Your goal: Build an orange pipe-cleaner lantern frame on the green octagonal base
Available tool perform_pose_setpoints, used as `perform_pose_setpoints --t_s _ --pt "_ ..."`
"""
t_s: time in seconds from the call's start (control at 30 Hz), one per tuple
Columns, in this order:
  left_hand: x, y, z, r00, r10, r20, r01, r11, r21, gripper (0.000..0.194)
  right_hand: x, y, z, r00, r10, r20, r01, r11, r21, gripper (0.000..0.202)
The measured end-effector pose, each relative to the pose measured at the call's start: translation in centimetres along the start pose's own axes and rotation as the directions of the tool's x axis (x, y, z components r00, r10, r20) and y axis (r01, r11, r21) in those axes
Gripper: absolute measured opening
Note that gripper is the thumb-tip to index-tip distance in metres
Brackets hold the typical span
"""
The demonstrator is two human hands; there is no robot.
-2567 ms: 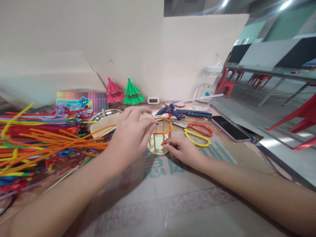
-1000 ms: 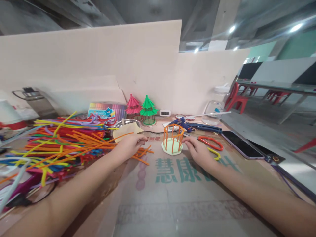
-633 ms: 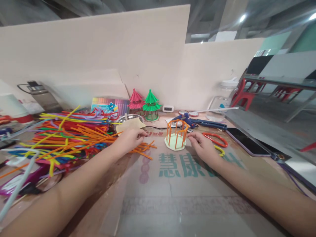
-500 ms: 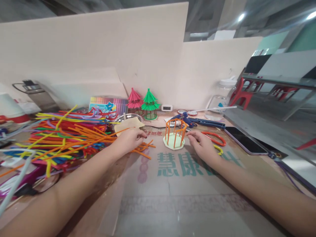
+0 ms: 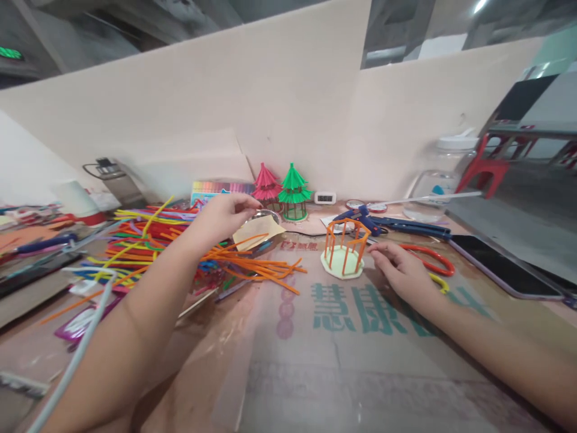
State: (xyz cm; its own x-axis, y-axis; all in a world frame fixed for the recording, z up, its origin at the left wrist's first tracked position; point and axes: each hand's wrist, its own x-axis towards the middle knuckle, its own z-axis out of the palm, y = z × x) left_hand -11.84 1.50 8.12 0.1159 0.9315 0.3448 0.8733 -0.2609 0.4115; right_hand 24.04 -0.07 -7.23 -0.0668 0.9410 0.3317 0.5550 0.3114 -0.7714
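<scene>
My left hand (image 5: 228, 213) is raised over the heap of coloured pipe cleaners (image 5: 139, 240), its bent fingertips together in front of a shiny metal bowl (image 5: 269, 214). Anything between them is too small to make out. Below it lie a yellowish paper sheet (image 5: 252, 234) and a bundle of orange pipe cleaners (image 5: 270, 267). My right hand (image 5: 401, 270) rests low, thumb and forefinger pinched beside an orange post frame (image 5: 345, 249). What the pinch holds is unclear. The frame stands upright on a pale green many-sided base (image 5: 340, 264).
Behind stand a pink tiered-roof model (image 5: 265, 183), a green one (image 5: 294, 189) and a small digital clock (image 5: 325, 198). To the right are a blue glue gun (image 5: 360, 218), orange-handled scissors (image 5: 435, 261), a phone (image 5: 500, 264) and a clear jug (image 5: 442, 180).
My left hand has lifted from beside the orange pipe cleaners up toward the metal bowl. My right hand stays beside the orange frame. The view has turned left.
</scene>
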Motion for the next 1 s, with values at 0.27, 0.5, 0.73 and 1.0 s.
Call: perform_pose_setpoints --t_s 0.27,0.5,0.73,1.0 --pt "-0.1 -0.5 0.6 0.990 0.080 -0.114 -0.080 0.997 0.011 0.029 -0.2 -0.7 -0.2 0.999 -0.046 0.000 0.046 0.998 -0.036 0.030" --pt "-1.2 -0.3 4.3 0.867 0.106 0.486 -0.206 0.966 0.158 0.029 -0.5 -1.6 -0.5 0.998 -0.062 0.009 0.063 0.994 -0.093 0.030" --pt "-1.7 -0.5 5.1 0.780 0.054 0.624 -0.268 0.929 0.254 0.013 -0.5 -1.2 -0.5 0.998 -0.035 0.045 0.039 0.995 -0.087 0.032" --pt "-0.8 -0.9 0.0 0.878 0.091 0.470 -0.146 0.986 0.082 0.024 -0.5 -1.5 -0.3 0.998 -0.059 0.031 0.061 0.996 -0.067 0.029"
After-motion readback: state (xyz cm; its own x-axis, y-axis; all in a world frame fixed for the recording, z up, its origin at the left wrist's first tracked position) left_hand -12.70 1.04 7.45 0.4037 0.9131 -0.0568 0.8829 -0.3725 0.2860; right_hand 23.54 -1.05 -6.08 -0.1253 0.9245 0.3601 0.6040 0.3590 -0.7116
